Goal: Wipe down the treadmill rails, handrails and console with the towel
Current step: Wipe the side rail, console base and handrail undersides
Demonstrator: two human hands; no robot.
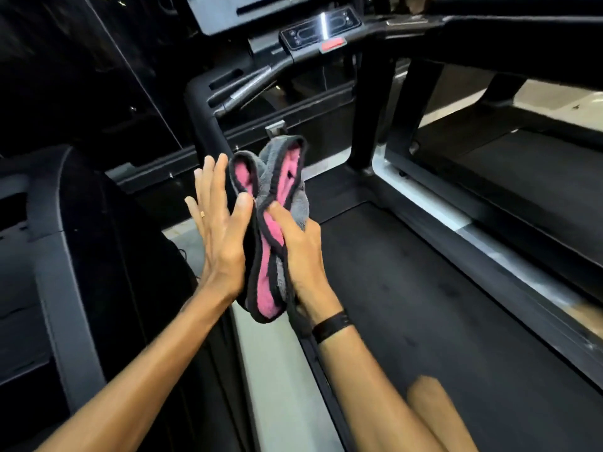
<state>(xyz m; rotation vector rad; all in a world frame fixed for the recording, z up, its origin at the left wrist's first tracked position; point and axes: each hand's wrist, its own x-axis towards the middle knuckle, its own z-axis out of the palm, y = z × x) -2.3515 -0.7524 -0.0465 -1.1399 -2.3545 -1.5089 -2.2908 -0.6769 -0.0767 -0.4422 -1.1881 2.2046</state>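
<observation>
Fluffy towel (pixel 272 230) bunched above the treadmill belt (pixel 424 305)
Pink-and-grey plush, dark-edged; right hand (pixel 301 252) grip curled around it, left hand (pixel 222 230) pressing flat, fingers straight.

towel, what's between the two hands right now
The folded pink and grey towel lies between them in the head view: the left hand lies flat against one side, the right hand grips the other.

— Location type?
— A gym floor. I stand on a treadmill belt (pixel 424 305) with pale side rails (pixel 434 220); its console (pixel 321 31) with buttons sits far ahead.
— Supporting evidence?
— A second treadmill (pixel 522 177) stands right, another dark machine (pixel 58 243) left.
</observation>
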